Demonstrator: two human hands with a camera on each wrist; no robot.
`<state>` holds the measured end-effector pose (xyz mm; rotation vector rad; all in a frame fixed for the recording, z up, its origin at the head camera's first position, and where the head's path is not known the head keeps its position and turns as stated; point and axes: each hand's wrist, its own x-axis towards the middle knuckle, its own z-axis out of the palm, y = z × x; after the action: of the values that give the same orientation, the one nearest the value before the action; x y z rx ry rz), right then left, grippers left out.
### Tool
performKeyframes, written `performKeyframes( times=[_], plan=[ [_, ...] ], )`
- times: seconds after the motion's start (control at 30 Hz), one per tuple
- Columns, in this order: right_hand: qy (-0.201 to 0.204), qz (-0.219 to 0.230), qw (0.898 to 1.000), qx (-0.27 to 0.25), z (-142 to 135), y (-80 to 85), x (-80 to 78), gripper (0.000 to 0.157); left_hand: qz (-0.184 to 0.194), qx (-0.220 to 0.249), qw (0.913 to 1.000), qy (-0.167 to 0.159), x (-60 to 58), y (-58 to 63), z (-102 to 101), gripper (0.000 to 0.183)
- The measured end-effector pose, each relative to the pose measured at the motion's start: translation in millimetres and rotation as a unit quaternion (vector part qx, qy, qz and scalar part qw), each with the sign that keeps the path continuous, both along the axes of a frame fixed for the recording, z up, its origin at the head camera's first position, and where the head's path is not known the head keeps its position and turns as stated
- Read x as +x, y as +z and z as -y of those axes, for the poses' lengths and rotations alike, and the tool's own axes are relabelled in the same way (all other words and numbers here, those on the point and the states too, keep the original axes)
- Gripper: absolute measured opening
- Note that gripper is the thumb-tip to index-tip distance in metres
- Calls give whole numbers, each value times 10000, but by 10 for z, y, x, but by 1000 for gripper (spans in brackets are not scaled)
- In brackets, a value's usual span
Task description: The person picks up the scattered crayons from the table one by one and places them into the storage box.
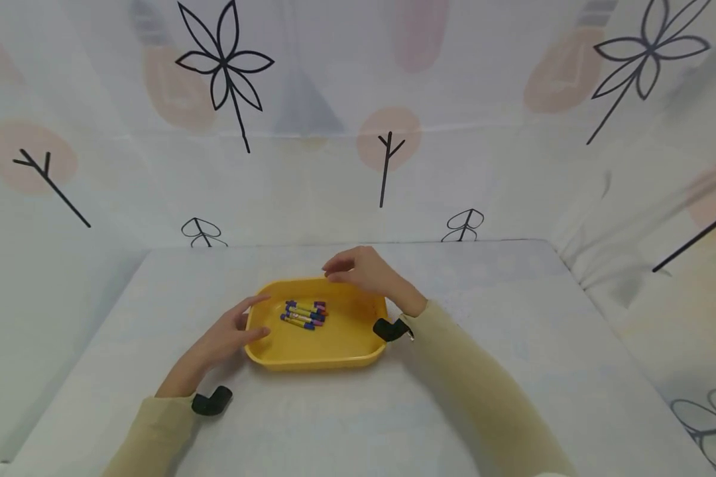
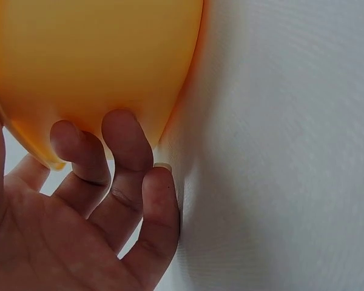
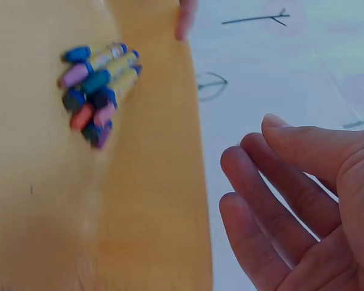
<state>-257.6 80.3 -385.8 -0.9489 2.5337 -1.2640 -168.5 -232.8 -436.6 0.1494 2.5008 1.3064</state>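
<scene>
A yellow tray (image 1: 328,344) stands on the table, with a small pile of crayons (image 1: 303,315) inside, left of its middle. My left hand (image 1: 229,333) holds the tray's left end, thumb and index finger reaching over the rim. In the left wrist view, the other fingertips (image 2: 126,130) rest against the tray's outer wall. Above the far right rim is my right hand (image 1: 366,270), holding nothing, its fingers loosely bent. The right wrist view shows that palm empty beside the tray edge, and the crayons (image 3: 97,85) in blue, purple, teal, pink and red.
The table (image 1: 453,411) has a pale cloth covering. Behind it hangs a white cloth (image 1: 310,192) printed with leaves and twigs, continuing along both sides. Each wrist carries a small black camera mount (image 1: 212,401).
</scene>
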Motion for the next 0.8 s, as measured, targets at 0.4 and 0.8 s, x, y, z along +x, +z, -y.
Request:
performKeyframes(
  times=[0.4, 0.8],
  plan=[
    [-1114, -52, 9922, 557, -1027, -146, 89, 28, 40, -79, 9999, 52, 16, 14, -12, 72],
    [-1684, 266, 9782, 1187, -1554, -465, 243, 39, 52, -64, 9999, 126, 27, 11, -19, 73]
  ],
)
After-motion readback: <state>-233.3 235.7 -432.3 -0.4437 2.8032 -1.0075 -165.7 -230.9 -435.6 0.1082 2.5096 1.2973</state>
